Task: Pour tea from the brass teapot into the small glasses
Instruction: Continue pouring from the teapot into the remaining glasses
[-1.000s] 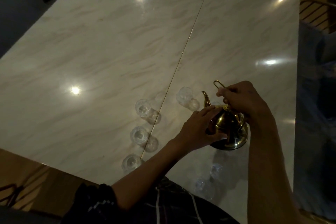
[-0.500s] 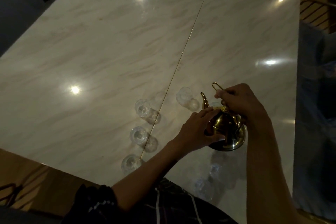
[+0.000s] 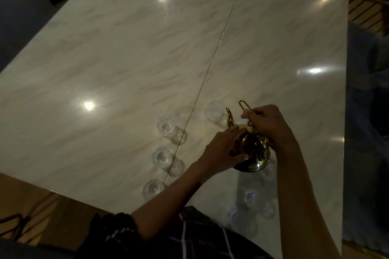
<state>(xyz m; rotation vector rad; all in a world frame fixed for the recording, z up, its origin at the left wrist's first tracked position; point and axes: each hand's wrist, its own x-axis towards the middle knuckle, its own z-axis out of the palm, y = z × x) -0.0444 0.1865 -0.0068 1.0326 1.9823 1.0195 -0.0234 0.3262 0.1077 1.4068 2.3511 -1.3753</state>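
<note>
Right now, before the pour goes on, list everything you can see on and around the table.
brass teapot: one, gold, near table edge, tilted, spout towards the far glass
far glass: one, clear, just beyond the spout
left glasses: three, clear, in a line along the seam
near glasses: at least two, clear, dim, between the forearms; exact count unclear
table: one, pale marble look, thin gold seam down the middle
wire chair back: one, gold, top right
left hand: on the teapot's side, fingers on the lid area
right hand: grips the teapot's handle
</note>
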